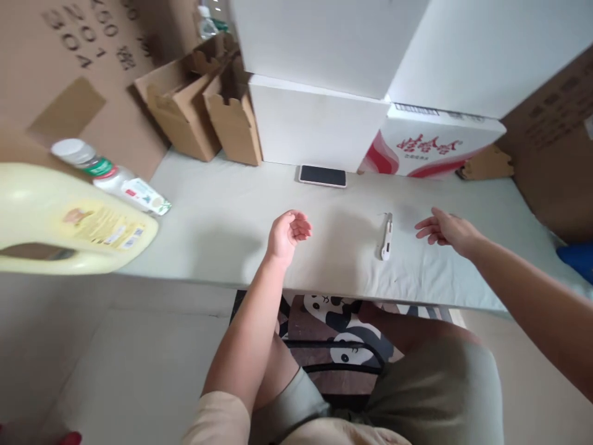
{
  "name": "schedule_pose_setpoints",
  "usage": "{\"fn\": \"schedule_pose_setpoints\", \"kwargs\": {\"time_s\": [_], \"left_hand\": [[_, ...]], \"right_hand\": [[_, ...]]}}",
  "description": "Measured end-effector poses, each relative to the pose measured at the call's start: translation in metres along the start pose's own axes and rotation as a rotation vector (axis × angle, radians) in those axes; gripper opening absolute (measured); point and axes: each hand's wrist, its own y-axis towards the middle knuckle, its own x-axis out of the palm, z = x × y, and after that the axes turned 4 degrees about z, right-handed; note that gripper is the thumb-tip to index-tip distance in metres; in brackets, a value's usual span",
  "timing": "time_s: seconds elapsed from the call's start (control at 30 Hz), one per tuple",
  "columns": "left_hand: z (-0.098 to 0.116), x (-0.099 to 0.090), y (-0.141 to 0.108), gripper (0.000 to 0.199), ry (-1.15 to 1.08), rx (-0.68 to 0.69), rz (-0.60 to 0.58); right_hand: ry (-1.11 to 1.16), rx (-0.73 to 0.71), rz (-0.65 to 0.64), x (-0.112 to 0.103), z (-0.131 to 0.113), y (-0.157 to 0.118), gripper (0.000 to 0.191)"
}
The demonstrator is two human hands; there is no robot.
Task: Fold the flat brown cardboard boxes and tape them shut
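Step in hand, my read: between grips, both hands free. Slim white plastic cutter-like tool [387,238] lies flat on the pale cloth-covered tabletop [204,191], thin tip facing away from the person. Right hand [447,228] is near it on its right, fingers loosely spread, wide, holding nothing, not touching the tool. Left hand [290,236] is well apart on the tool's left, fingers half curled, fairly narrow, also empty. Can't tell if either hand touches the cloth. Picking the tool up would call for a short leftward reach by the right hand and a low pinch on the body, clear of the tip

Around the tool: black-screened phone with pale pink edge [323,176] beyond and left, plain white cardboard box [319,127] behind that, red-and-white printed carton [435,145] beyond and right. Far left of it: brown open-topped cardboard boxes [236,127] at the back, pale yellow plastic jug with handle [55,204] nearer. Panda-print mat [319,337] lower down, on the person's side of it
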Motion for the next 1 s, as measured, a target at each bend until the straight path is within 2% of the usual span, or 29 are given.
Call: {"fn": "schedule_pose_setpoints", "kwargs": {"time_s": [0.1,0.27,0.33,0.4,0.5,0.6,0.7,0.8,0.9,1.0], "left_hand": [[0.009,-0.013,-0.006,0.02,-0.074,0.028,-0.007],[0.022,-0.04,-0.012,0.021,-0.171,0.041,0.023],[0.027,-0.048,-0.014,0.023,-0.173,0.045,0.018],[0.032,-0.055,-0.015,0.024,-0.173,0.061,0.004],[0.036,-0.059,-0.014,0.024,-0.196,0.076,-0.002],[0.035,-0.061,-0.011,0.024,-0.227,0.058,-0.008],[0.034,-0.062,-0.007,0.025,-0.223,0.044,-0.042],[0.037,-0.064,-0.005,0.025,-0.235,0.05,-0.032],[0.041,-0.062,-0.005,0.023,-0.221,0.057,-0.006],[0.039,-0.055,-0.009,0.02,-0.093,0.083,-0.061]], "right_hand": [[-0.291,0.088,-0.17,0.066,-0.038,0.002,0.059],[-0.533,-0.108,-0.322,0.194,-0.102,-0.002,0.026],[-0.591,-0.242,-0.356,0.244,-0.126,0.0,0.017],[-0.65,-0.483,-0.35,0.291,-0.148,0.004,0.014],[-0.693,-0.838,-0.318,0.353,-0.18,0.013,0.023],[-0.786,-0.939,-0.299,0.399,-0.212,0.025,0.027],[-0.845,-0.829,-0.205,0.428,-0.238,0.035,0.027],[-0.894,-0.736,-0.144,0.438,-0.25,0.034,0.028],[-0.891,-0.797,-0.173,0.43,-0.243,0.023,0.025],[-0.804,-0.924,-0.192,0.408,-0.22,0.009,0.025]]}}
